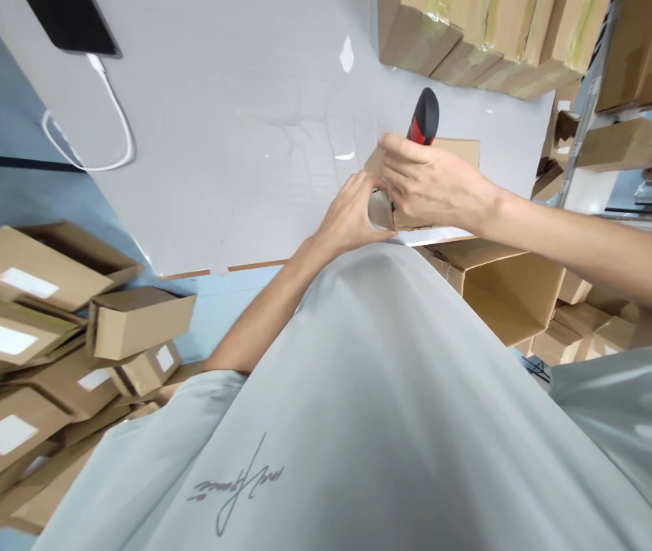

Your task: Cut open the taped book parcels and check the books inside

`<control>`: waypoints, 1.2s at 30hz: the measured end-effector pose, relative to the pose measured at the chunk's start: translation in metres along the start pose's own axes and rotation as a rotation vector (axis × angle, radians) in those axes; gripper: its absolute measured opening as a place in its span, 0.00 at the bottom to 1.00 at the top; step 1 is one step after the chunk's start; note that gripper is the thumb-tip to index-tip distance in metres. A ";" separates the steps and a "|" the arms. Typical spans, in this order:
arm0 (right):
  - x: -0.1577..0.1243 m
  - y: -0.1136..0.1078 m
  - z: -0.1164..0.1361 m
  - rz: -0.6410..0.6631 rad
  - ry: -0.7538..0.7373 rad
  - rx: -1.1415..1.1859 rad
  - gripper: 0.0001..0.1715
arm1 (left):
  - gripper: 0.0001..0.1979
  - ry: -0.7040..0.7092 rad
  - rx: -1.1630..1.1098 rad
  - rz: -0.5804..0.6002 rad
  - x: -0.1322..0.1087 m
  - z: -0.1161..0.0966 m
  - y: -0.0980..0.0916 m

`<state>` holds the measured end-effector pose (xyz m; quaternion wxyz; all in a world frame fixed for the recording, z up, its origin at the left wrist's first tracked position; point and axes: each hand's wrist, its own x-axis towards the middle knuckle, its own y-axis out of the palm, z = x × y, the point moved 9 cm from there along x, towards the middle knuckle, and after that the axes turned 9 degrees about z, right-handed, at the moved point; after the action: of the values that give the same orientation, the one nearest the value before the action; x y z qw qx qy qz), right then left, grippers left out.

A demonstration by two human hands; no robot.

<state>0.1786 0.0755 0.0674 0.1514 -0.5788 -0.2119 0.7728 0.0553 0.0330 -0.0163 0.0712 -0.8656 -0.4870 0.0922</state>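
Observation:
At the table's near edge, a small cardboard box lies partly hidden under my hands. My right hand is closed over the box, gripping what looks like a tape dispenser; its black-and-red handle sticks up past my fingers and its head is hidden. My left hand curls around the box's left end, thumb low and fingers above. Between that thumb and fingers shows a greyish curved surface, which I cannot make out clearly.
Taped cartons stand in a row at the table's far right. A phone with a white cable lies far left. Labelled boxes are heaped below left. An open carton sits below the table's right edge, near shelving with more boxes.

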 end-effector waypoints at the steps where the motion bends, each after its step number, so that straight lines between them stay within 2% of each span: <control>1: 0.003 0.006 -0.008 -0.008 0.022 0.022 0.30 | 0.36 0.013 0.021 0.014 -0.001 0.000 0.003; 5: 0.010 0.025 -0.025 -0.031 0.017 -0.002 0.32 | 0.38 0.032 0.072 0.048 -0.004 0.001 0.010; 8: 0.004 0.026 -0.023 -0.035 -0.010 -0.110 0.35 | 0.39 0.040 0.096 0.065 -0.007 0.002 0.012; 12: -0.008 0.011 -0.002 -0.065 -0.155 -0.229 0.36 | 0.38 0.049 0.123 0.073 -0.010 0.000 0.011; 15: -0.014 -0.001 0.012 -0.105 -0.272 -0.205 0.32 | 0.38 0.058 0.131 0.072 -0.011 -0.002 0.010; 17: -0.013 -0.004 0.012 -0.117 -0.262 -0.165 0.31 | 0.38 0.053 0.133 0.075 -0.011 -0.003 0.010; 20: -0.008 -0.001 0.006 -0.103 -0.158 -0.144 0.32 | 0.38 0.039 0.128 0.071 -0.011 -0.003 0.009; 23: -0.008 0.001 0.015 -0.068 -0.121 -0.257 0.31 | 0.39 0.020 0.119 0.055 -0.012 -0.001 0.009; 25: -0.012 0.001 0.036 -0.070 -0.201 -0.398 0.28 | 0.40 0.009 0.119 0.047 -0.012 0.002 0.010; 29: -0.023 -0.003 0.072 -0.168 -0.380 -0.582 0.20 | 0.41 -0.002 0.129 0.022 -0.015 0.008 0.012; 34: -0.030 -0.007 0.074 -0.218 -0.454 -0.566 0.22 | 0.39 -0.015 0.148 0.004 -0.021 0.006 0.011; 36: -0.036 -0.019 0.069 -0.239 -0.434 -0.479 0.25 | 0.39 0.006 0.156 -0.005 -0.023 0.003 0.010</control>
<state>0.1224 0.0637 0.1234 0.0522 -0.3910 -0.4809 0.7831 0.0513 0.0080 -0.0191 0.1401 -0.8565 -0.4803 0.1269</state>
